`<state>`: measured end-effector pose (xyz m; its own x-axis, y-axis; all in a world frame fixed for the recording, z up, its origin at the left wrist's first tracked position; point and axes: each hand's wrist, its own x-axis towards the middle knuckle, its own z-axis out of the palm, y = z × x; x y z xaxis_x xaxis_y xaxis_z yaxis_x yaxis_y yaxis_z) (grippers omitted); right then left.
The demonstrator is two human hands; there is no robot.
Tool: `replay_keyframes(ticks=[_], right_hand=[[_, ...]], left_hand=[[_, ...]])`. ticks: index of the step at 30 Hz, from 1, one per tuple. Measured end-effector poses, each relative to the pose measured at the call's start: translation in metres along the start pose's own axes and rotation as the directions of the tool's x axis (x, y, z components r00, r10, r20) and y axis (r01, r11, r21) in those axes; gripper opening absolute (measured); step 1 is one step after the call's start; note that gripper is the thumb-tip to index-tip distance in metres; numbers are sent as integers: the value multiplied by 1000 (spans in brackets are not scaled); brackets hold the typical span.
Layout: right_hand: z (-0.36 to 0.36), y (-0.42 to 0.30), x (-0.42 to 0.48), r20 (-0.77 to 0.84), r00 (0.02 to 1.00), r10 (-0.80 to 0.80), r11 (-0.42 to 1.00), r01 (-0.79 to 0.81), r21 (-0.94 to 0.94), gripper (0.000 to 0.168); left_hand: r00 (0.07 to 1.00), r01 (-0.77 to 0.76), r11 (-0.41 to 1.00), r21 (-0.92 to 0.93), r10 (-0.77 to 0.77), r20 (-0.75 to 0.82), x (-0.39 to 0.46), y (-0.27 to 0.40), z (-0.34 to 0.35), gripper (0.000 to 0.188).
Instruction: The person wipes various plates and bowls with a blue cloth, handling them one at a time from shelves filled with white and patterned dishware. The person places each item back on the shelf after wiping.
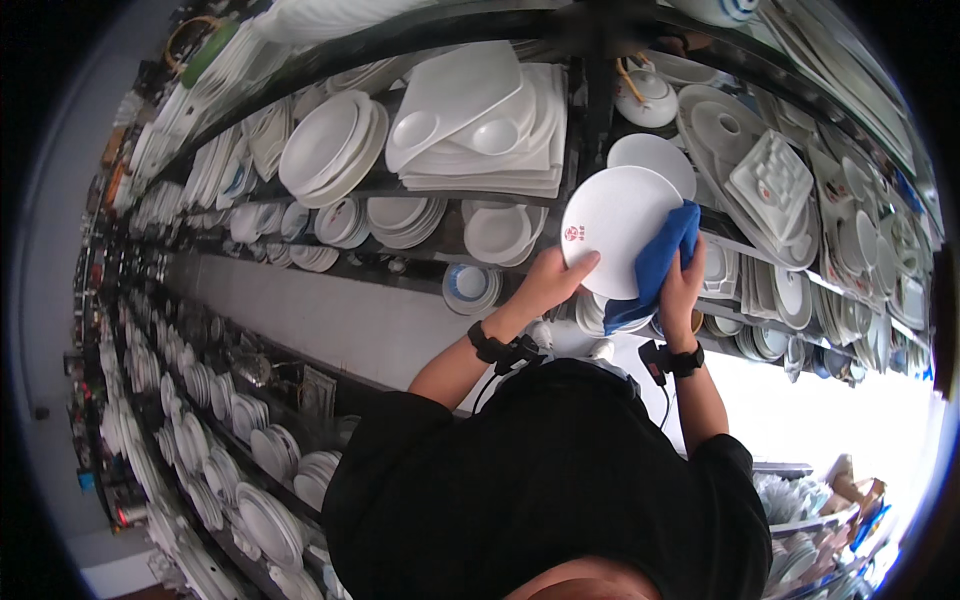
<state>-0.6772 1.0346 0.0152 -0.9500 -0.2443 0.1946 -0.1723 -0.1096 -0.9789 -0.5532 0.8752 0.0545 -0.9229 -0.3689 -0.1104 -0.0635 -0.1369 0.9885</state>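
A round white plate (619, 217) with a small red printed mark is held up in front of the shelves. My left hand (559, 277) grips its lower left rim, with the thumb over the face. At the right rim, my right hand (684, 281) holds a blue cloth (664, 251) against the plate. The cloth laps over part of the plate's face and hangs down below it. Just behind is another round white plate (654, 165) on the shelf. Under the held plate, a stack of dishes (592, 313) is partly hidden.
Stacked square white plates (480, 180) and round white bowls (330, 142) fill the shelf to the left. A teapot (646, 97) and oval platters (712, 127) stand to the right. Behind me on the left runs another rack of plates (270, 517). A pale floor aisle (337, 307) lies between.
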Motion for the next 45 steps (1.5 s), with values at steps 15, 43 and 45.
replay_keyframes(ticks=[15,43,45], right_hand=[[-37,34,-37,356,898,257,907,-97,-410,33],[-63,42,-125,-76,936,344,813,-338,-474,36],[-62,37,-134,-137,934,331,796,-354,-491,37]], left_hand=[[941,331,933,-145,-314,125,-48,-44,-27,29],[767,529,848,-19,-469,438,-9,-99,-31,36],[769,521,853,-29,-455,449,-8,-102,-30,40]])
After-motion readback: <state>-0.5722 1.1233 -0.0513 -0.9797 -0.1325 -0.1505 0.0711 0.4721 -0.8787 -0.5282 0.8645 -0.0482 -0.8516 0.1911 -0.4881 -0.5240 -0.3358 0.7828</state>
